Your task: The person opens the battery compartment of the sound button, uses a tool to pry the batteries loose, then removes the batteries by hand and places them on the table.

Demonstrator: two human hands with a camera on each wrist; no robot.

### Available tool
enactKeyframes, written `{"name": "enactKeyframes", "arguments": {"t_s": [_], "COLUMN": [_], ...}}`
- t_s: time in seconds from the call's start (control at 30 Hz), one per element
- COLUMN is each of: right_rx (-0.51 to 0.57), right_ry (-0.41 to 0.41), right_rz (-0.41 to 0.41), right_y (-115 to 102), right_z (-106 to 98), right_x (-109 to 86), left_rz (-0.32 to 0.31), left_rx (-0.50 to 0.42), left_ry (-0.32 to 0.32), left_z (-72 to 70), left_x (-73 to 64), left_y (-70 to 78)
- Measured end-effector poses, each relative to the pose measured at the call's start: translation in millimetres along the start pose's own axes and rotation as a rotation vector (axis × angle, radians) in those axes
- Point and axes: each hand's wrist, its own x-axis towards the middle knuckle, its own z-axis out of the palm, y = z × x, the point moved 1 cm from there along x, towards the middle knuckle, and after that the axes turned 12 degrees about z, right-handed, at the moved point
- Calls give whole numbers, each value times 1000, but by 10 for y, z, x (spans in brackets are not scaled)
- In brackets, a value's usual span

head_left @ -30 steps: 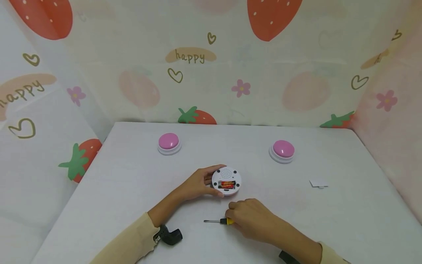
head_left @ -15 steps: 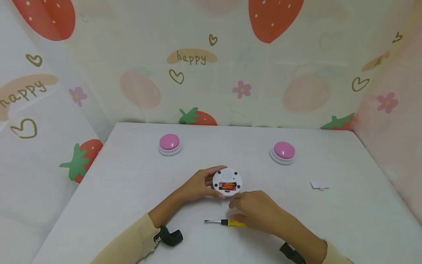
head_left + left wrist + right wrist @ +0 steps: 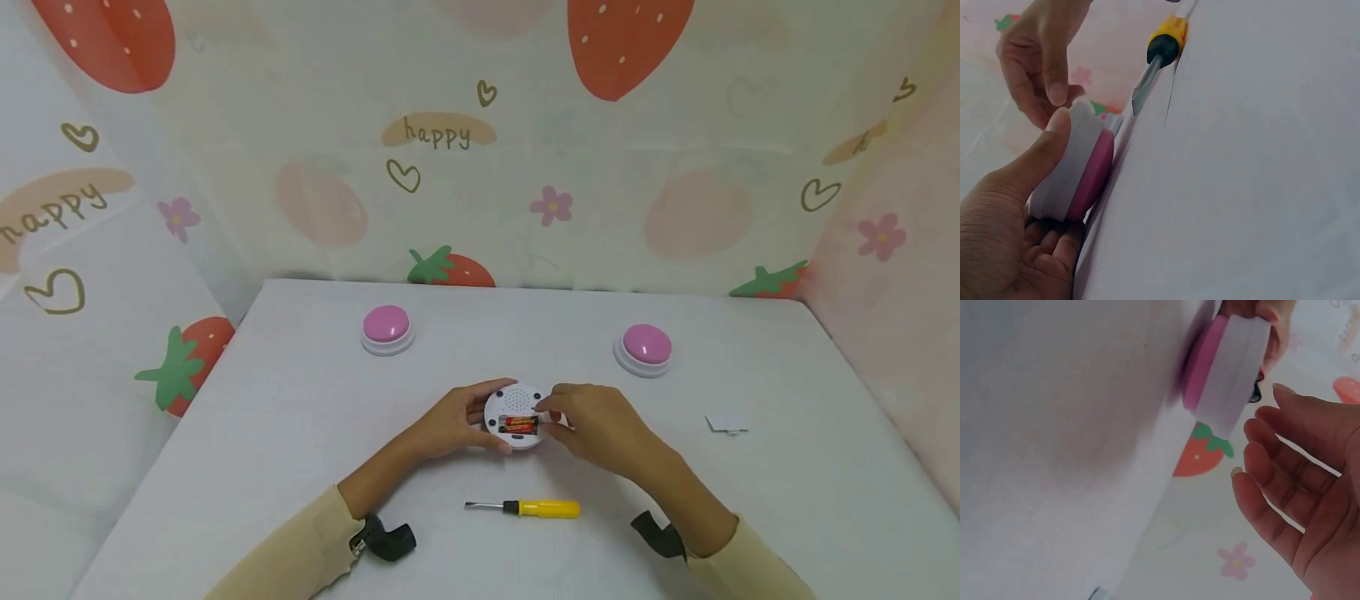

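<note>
My left hand (image 3: 453, 423) grips a round push-button (image 3: 516, 400) by its left side, with thumb and fingers on its rim. The button is upside down, its pink dome facing the table. Red-and-black batteries (image 3: 517, 425) show in its uncovered compartment. Above its right edge hovers my right hand (image 3: 603, 425), fingers loosely bent. In the right wrist view these fingers are apart from the button (image 3: 1232, 375) and hold nothing. A screwdriver (image 3: 547, 508) with a yellow handle lies on the table nearer to me, its tip pointing left.
Two more pink buttons stand upright towards the back, one at the left (image 3: 386, 325) and one at the right (image 3: 647, 343). A small flat white piece (image 3: 724, 424) lies to the right on the white table (image 3: 300, 400). Patterned cloth (image 3: 600, 150) hangs behind.
My right hand has let go of the screwdriver, leaving it on the table, and moved up and forward to the button's right edge. The left hand keeps its grip.
</note>
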Motion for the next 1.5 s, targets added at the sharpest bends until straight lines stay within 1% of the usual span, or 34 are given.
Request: {"name": "enactKeyframes", "arguments": {"t_s": [0.37, 0.67, 1.0, 1.3, 1.5], "right_rx": [8, 13, 9, 7, 28], "right_ry": [0, 40, 54, 74, 69], "right_rz": [24, -4, 15, 27, 37], "right_y": [9, 13, -9, -35, -31], "right_z": [93, 120, 152, 122, 63], "right_x": [58, 53, 36, 38, 38], "left_rz": [4, 5, -5, -2, -7], "left_rx": [24, 27, 23, 32, 41], "left_ry": [-8, -8, -11, -8, -5], "left_z": [15, 17, 22, 3, -3], "left_x": [9, 8, 2, -7, -8], "left_y": [-23, -18, -26, -14, -13]}}
